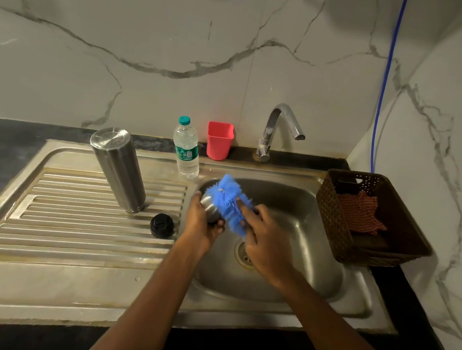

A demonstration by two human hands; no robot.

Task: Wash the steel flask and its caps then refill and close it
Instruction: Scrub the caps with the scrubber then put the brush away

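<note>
1. Over the sink (291, 201), centre frame, left hand (201, 226) grips what seems a steel cap (211, 207).
2. Right hand (265, 239) pinches a blue scrubber (228, 199) against it.
3. Centre-left, steel flask (118, 168) stands on drainboard (81, 235), black cap (161, 225) near.

The far wall (152, 30) in front of me is white marble with grey veins. A coral-red plastic cup (219, 142) stands upright on the dark counter (6, 140) strip at its foot, a little left of the chrome tap (269, 128). On my right sits a brown perforated basket (329, 210), with a red checked cloth (361, 212) crumpled inside it. A thin blue hose (388, 71) runs down the wall corner behind the basket.
</note>
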